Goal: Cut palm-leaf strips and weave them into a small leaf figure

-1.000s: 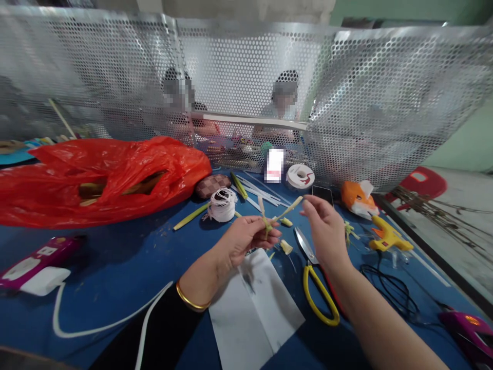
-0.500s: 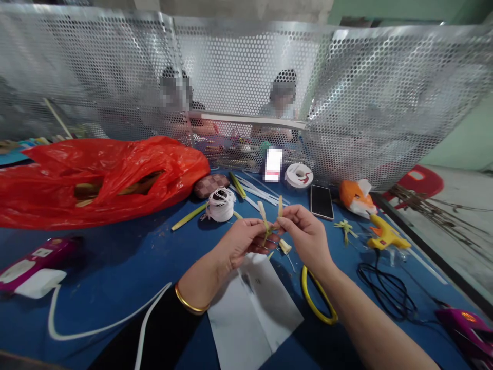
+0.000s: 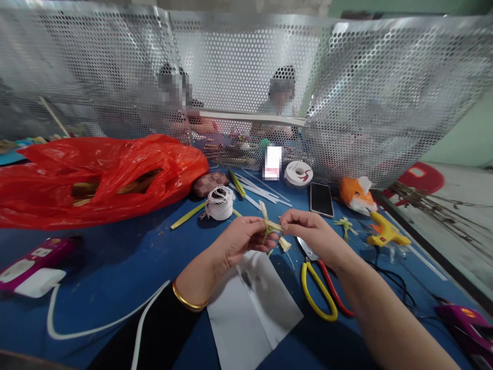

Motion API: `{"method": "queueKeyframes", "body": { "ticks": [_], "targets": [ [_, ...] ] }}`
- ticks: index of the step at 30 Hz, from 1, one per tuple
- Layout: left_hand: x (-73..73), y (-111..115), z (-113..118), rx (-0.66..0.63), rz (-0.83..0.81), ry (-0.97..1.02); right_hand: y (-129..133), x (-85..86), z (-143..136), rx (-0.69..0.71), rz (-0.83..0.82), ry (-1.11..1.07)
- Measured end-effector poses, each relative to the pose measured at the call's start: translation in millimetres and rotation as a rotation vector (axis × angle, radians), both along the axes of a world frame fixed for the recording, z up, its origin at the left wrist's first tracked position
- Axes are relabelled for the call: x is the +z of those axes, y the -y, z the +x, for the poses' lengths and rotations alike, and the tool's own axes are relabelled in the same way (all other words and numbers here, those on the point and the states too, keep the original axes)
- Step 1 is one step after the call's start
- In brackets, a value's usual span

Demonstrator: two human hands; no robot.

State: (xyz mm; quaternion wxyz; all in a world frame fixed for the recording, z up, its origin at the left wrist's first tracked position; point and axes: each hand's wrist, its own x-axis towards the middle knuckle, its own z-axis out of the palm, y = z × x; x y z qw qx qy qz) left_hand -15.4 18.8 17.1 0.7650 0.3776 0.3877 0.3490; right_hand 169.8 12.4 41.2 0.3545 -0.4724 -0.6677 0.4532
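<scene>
Between my hands is a small woven piece of pale green leaf strips [image 3: 270, 226], with one strip end sticking up. My left hand [image 3: 246, 236] pinches its knotted middle between thumb and fingers. At its right side, my right hand [image 3: 308, 226] grips the tip of a strip that lies sideways between the two hands. Just below sits a small pale yellow bud-like piece [image 3: 284, 244] with a thin stem. Scissors [image 3: 319, 290] with one yellow and one red handle lie under my right forearm, partly hidden. A sheet of white paper [image 3: 254, 313] is under my left wrist.
A red plastic bag [image 3: 173, 159] fills the back left. White cord [image 3: 219, 203], a ribbon spool [image 3: 298, 173], a phone [image 3: 321, 199], a tissue pack [image 3: 356, 195] and a yellow glue gun [image 3: 387, 231] stand around. A perforated metal screen [image 3: 246, 56] closes off the back; people sit behind it.
My right hand has moved slightly right and turned, bringing the strip from upright to sideways. More of the scissors now shows beside my forearm. My left hand keeps its hold.
</scene>
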Motion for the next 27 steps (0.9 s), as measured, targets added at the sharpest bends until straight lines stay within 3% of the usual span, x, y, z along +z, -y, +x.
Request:
{"method": "queueKeyframes", "body": {
  "ticks": [8, 16, 22, 27],
  "targets": [
    [4.2, 1, 0, -0.001, -0.006, -0.006, -2, 3.2, 3, 0.026, -0.064, -0.112],
    [1.8, -2, -3, -0.08, 0.007, 0.027, -2, 2.6, 4, 0.03, -0.006, -0.03],
    [6.7, -1, -1, -0.051, -0.099, 0.042, -3, -5.6, 1, 0.013, 0.076, 0.054],
    [5.9, 2, 0, -0.095, 0.033, 0.013, 0, -7.4, -7, -0.026, 0.168, 0.047]
  ]
}}
